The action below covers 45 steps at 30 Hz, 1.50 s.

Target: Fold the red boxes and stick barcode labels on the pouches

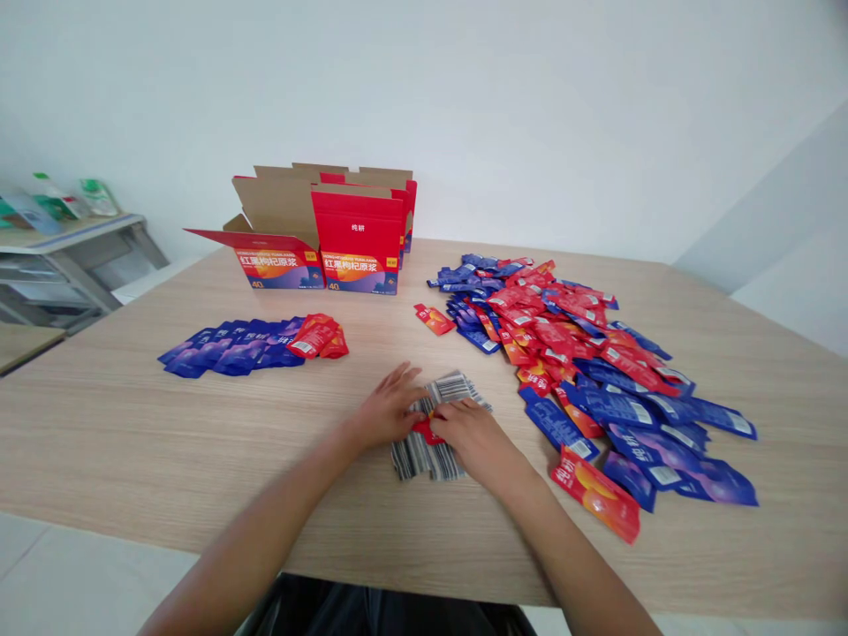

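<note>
A small red sachet (424,430) lies between my hands on top of a grey, black and white striped piece (417,455), perhaps a cloth. My left hand (390,408) is at its left, fingers spread and the thumb at the sachet's edge. My right hand (473,435) covers the right part, its fingers curled onto the red sachet. Part of the sachet is hidden beneath the fingers. Beyond my left hand, a row of overlapping blue sachets (242,346) ends in a few red sachets (318,336) on the right.
A large mixed heap of red and blue sachets (556,327) spreads over the table's right side. One red sachet (434,319) lies apart at its left. Open red cardboard boxes (358,234) stand at the back, near the wall. A side shelf (79,231) holds bottles at far left.
</note>
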Tool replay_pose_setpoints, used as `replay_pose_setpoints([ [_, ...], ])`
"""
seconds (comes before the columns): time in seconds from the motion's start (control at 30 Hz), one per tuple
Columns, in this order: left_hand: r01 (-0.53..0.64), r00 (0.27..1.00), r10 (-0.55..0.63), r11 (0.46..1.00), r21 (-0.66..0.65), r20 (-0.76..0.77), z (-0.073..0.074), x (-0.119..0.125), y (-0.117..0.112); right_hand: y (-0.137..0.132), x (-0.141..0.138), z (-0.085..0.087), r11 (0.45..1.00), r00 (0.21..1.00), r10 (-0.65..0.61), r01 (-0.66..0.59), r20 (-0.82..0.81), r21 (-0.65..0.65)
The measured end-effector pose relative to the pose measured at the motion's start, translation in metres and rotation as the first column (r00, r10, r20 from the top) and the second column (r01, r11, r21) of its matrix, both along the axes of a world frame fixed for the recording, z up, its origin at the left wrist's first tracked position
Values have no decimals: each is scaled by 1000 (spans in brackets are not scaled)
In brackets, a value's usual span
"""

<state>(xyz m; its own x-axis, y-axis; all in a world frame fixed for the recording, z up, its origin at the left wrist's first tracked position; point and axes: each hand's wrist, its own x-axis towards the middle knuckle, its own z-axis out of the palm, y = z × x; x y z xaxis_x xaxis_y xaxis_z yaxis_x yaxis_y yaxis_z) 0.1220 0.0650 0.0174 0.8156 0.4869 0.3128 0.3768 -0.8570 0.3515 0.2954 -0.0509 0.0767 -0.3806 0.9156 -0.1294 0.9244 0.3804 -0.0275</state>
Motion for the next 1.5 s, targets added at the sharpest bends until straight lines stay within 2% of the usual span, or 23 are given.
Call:
replay_pose_setpoints([
  [0.13, -9, 999, 13, 997, 80, -50, 1, -3, -1, -10, 2, 7, 997, 998, -54, 52, -25, -64],
  [0.27, 93, 996, -92, 982, 164, -15, 0, 1, -8, -17, 6, 7, 992, 990, -94, 84, -108, -98],
  [0.37, 147, 989, -148, 983, 108, 4, -5, 6, -16, -19, 8, 7, 984, 982, -147, 133, -119, -117],
  [0.47, 104, 995, -104, 995, -12, 8, -9, 9, -21, -22, 11, 7, 979, 973, -190, 178, -133, -98],
  [0.53, 65, 998, -64, 997, -42, 14, -9, 10, -23, -23, 16, 7, 979, 965, -195, 179, -176, -102],
  [0.63, 12, 1000, -12, 1000, -18, 6, -8, 14, -27, -23, 29, 7, 972, 951, -213, 182, -226, -149],
  [0.73, -59, 998, 59, 998, 4, -31, -6, 22, -34, -21, 42, 5, 959, 948, -262, 235, -183, -155],
  [0.83, -120, 990, 122, 992, 36, -70, -2, 28, -43, -19, 50, 3, 963, 955, -262, 251, -139, -96],
  [0.9, -146, 987, 150, 988, 56, -66, 2, 27, -44, -17, 53, 4, 965, 951, -261, 258, -164, -42],
  [1.0, -198, 979, 198, 980, -10, 48, 5, 20, -36, -12, 56, 7, 943, 891, -306, 331, -334, 19],
  [1.1, -194, 925, 252, 957, -217, 283, 5, 17, -21, -3, 50, 7, 892, 729, -342, 450, -594, 39],
  [1.17, -86, 870, 286, 891, -447, 403, 4, 20, -13, 4, 41, 1, 862, 588, -330, 507, -738, 19],
  [1.2, 10, 851, 290, 824, -566, 438, 4, 23, -11, 7, 34, -3, 857, 517, -317, 515, -795, -7],
  [1.3, 274, 821, 311, 521, -809, 478, 4, 32, -15, 15, 13, -19, 873, 304, -274, 476, -912, -104],
  [1.37, 309, 801, 402, 354, -882, 443, 6, 36, -18, 18, 2, -30, 884, 158, -266, 434, -951, -175],
  [1.4, 279, 781, 476, 313, -908, 404, 7, 36, -17, 20, -2, -35, 884, 89, -272, 415, -958, -213],
  [1.43, 227, 747, 555, 305, -925, 366, 9, 34, -15, 21, -4, -39, 882, 29, -280, 402, -959, -246],
  [1.5, 88, 651, 689, 348, -933, 318, 15, 26, -2, 24, -5, -47, 868, -32, -288, 414, -957, -275],
])
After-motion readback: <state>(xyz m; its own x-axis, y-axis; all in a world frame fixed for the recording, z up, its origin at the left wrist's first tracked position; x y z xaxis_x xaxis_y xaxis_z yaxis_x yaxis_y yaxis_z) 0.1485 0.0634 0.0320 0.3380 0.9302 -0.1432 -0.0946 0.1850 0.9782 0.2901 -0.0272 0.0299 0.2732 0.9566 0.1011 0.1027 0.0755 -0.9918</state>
